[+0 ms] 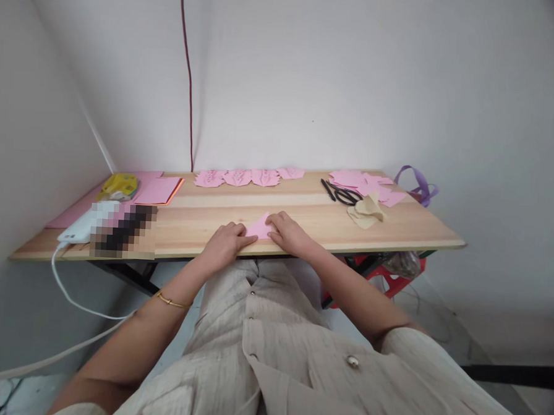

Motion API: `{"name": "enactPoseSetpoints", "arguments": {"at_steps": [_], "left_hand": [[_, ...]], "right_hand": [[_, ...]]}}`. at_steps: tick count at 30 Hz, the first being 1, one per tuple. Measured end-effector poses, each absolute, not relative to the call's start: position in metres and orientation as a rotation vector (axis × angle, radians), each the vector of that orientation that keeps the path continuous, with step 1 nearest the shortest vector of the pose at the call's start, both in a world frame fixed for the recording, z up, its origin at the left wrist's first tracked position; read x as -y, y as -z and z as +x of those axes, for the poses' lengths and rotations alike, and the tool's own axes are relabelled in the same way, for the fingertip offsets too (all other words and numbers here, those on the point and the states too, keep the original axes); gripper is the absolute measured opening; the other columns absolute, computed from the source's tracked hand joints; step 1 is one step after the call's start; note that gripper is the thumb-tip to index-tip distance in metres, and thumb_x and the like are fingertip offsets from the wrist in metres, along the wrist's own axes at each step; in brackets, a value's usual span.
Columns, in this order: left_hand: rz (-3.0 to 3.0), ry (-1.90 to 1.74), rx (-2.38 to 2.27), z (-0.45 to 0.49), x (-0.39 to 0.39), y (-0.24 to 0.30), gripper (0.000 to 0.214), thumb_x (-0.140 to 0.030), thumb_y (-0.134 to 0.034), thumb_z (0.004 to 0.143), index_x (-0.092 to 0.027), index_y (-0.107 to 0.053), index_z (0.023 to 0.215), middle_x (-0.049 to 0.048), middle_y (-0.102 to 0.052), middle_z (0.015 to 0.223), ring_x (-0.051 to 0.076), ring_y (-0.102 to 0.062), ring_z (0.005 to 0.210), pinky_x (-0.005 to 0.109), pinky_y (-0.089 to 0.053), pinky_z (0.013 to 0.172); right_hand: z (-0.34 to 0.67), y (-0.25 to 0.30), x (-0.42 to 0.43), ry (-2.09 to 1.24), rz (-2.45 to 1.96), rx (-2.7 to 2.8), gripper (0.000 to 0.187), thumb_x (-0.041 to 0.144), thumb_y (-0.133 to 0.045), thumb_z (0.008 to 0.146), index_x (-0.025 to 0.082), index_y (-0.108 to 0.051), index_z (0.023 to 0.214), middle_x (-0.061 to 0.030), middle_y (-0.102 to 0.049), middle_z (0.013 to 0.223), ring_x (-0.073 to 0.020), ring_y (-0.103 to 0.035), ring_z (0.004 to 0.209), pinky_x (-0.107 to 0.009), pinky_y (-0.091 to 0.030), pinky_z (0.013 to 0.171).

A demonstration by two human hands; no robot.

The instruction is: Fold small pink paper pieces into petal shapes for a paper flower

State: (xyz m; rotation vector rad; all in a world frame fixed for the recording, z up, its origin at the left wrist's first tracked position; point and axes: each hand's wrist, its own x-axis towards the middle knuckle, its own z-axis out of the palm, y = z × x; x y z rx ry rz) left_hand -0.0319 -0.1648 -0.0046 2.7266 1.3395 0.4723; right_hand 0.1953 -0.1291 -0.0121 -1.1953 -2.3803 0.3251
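A small pink paper triangle [260,227] lies near the front edge of the wooden table [304,212]. My left hand [226,241] rests flat on the table with its fingers laid on the triangle's left side. My right hand [287,231] presses on the right side, fingers curled down onto the paper. Both hands pin the same folded piece.
A row of folded pink shapes [246,177] lies at the back. Loose pink squares [364,184], black scissors [340,193] and beige paper scraps [366,212] sit right. Pink sheets [157,190], a yellow object [119,185] and a white device [85,225] with a cable are left.
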Motion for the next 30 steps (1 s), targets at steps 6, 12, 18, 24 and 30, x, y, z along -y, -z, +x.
{"name": "enactPoseSetpoints", "arguments": {"at_steps": [6, 12, 18, 24, 30], "left_hand": [[2.738, -0.455, -1.353, -0.034, 0.167, 0.001, 0.027, -0.027, -0.047, 0.088, -0.024, -0.069, 0.103, 0.007, -0.057, 0.09, 0.02, -0.048, 0.085, 0.033, -0.037, 0.078], [2.848, -0.431, -1.342, -0.04, 0.172, 0.006, 0.034, -0.02, -0.047, 0.086, -0.027, -0.064, 0.115, 0.0097, -0.06, 0.11, 0.024, -0.05, 0.101, 0.038, -0.04, 0.085], [2.853, -0.556, -1.305, -0.048, 0.19, 0.009, 0.035, -0.023, -0.044, 0.089, -0.023, -0.059, 0.12, 0.0113, -0.058, 0.125, 0.026, -0.051, 0.114, 0.044, -0.039, 0.095], [2.883, -0.685, -1.258, -0.042, 0.199, 0.03, 0.032, -0.03, -0.056, 0.086, -0.017, -0.057, 0.115, 0.0161, -0.055, 0.131, 0.028, -0.047, 0.125, 0.049, -0.036, 0.101], [2.773, -0.916, -1.359, -0.038, 0.207, 0.045, 0.017, -0.026, -0.051, 0.089, -0.019, -0.061, 0.101, 0.012, -0.066, 0.114, 0.024, -0.056, 0.111, 0.046, -0.038, 0.098]], "right_hand": [[0.185, 0.007, 0.153, -0.021, -1.057, 2.535, 0.029, 0.028, -0.046, 0.092, 0.02, -0.059, 0.117, -0.012, -0.055, 0.125, -0.0255, -0.045, 0.114, -0.041, -0.033, 0.092], [0.181, 0.021, 0.176, 0.068, -1.125, 2.568, 0.038, 0.039, -0.047, 0.092, 0.017, -0.056, 0.122, -0.0143, -0.057, 0.127, -0.0271, -0.049, 0.111, -0.043, -0.03, 0.092], [0.202, 0.026, 0.177, 0.057, -1.102, 2.535, 0.039, 0.038, -0.048, 0.092, 0.018, -0.055, 0.124, -0.0138, -0.057, 0.129, -0.0262, -0.049, 0.115, -0.045, -0.027, 0.097], [0.201, 0.033, 0.187, 0.093, -1.057, 2.473, 0.031, 0.034, -0.06, 0.085, 0.018, -0.061, 0.111, -0.0133, -0.055, 0.131, -0.0275, -0.042, 0.124, -0.047, -0.021, 0.104], [0.199, 0.042, 0.191, -0.003, -1.022, 2.381, 0.022, 0.024, -0.044, 0.094, 0.023, -0.065, 0.098, -0.0069, -0.069, 0.103, -0.0185, -0.053, 0.103, -0.041, -0.023, 0.1]]}}
